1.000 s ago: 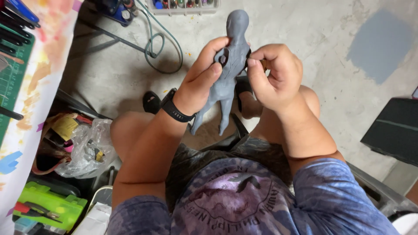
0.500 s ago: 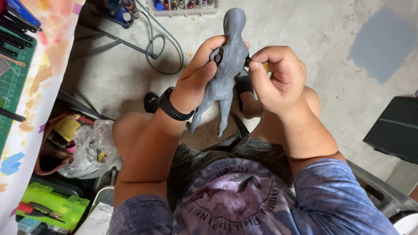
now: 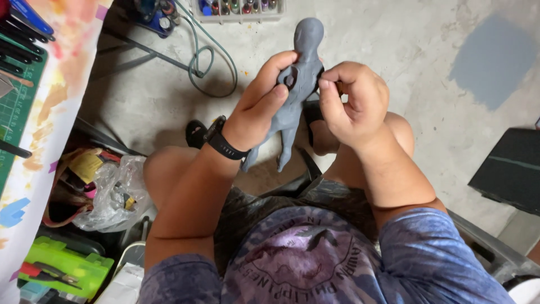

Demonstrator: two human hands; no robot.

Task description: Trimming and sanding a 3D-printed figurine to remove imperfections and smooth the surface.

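Note:
I hold a grey clay figure of a human shape upright over my lap, head pointing away from me. My left hand, with a black watch on its wrist, grips the torso from the left, thumb lying across the chest. My right hand pinches the figure's right shoulder with curled fingers; a small tool may be in it but I cannot tell. The figure's two legs hang free below my hands.
A paint-stained table edge with a green cutting mat runs along the left. Below it lie a plastic bag and a green tool case. A hose loop, a tray of small bottles and a dark panel lie on the concrete floor.
The figure and both hands have stayed almost in place. My right fingers have shifted slightly along the figure's shoulder.

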